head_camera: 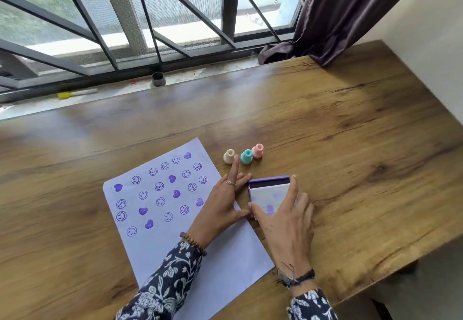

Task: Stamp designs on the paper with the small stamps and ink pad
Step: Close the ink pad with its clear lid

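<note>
Right hand [288, 219] grips the ink pad [270, 195] by its lid, thumb at the near left corner, fingers over the right edge; lid is partly raised, purple strip showing beneath at the far edge. Left hand [223, 204] lies flat and open, holding nothing, palm on the right edge of the paper [175, 219], fingertips touching the pad's left side. Paper carries purple smileys and hearts. Three stamps, cream [229, 156], teal [246, 156] and pink [258, 150], stand upright just beyond the hands on the table [350, 144].
</note>
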`<state>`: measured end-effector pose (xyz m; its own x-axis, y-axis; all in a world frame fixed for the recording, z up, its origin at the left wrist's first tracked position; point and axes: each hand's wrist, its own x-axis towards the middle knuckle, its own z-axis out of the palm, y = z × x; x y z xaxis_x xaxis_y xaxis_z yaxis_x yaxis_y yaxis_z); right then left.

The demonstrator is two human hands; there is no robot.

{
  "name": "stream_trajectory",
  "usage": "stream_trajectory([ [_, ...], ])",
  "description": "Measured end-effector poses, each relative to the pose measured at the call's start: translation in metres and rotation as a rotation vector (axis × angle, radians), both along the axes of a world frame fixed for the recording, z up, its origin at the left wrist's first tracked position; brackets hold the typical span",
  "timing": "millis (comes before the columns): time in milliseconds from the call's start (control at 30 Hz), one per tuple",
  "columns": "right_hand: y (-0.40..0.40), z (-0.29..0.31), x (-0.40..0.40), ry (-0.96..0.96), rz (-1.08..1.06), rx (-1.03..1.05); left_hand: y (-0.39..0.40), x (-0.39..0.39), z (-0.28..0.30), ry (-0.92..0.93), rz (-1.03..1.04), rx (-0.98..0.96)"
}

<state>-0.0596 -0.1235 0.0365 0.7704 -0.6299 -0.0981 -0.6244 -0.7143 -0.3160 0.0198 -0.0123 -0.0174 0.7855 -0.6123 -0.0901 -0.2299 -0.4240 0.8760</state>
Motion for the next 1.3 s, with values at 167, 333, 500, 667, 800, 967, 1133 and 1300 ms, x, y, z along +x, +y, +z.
stream_trajectory([
  [167, 0.000, -0.001, 0.002, 0.021, -0.006, -0.010, 0.000, 0.000, 0.002, 0.008, -0.011, 0.016],
  [333, 0.000, -0.002, 0.004, -0.002, -0.028, -0.021, 0.003, 0.001, 0.006, -0.020, -0.043, 0.026],
  [500, 0.001, -0.007, 0.012, -0.047, -0.075, -0.017, 0.001, -0.001, 0.007, -0.029, 0.016, 0.003],
  [667, 0.000, -0.012, 0.010, -0.088, -0.082, -0.060, -0.001, -0.003, 0.009, -0.057, 0.052, -0.013],
  [800, 0.000, -0.015, 0.010, -0.115, -0.066, -0.101, 0.000, -0.004, 0.012, -0.140, 0.045, 0.000],
  [967, 0.000, -0.021, 0.009, -0.131, -0.053, -0.127, 0.000, -0.003, 0.011, -0.139, 0.013, 0.042],
  [1133, 0.003, -0.024, 0.003, -0.170, -0.052, -0.113, 0.007, -0.014, 0.020, -0.226, -0.020, 0.093],
  [1300, 0.019, -0.023, -0.020, -0.429, 0.285, -0.058, 0.043, -0.066, 0.023, -0.378, 0.327, 0.207],
])
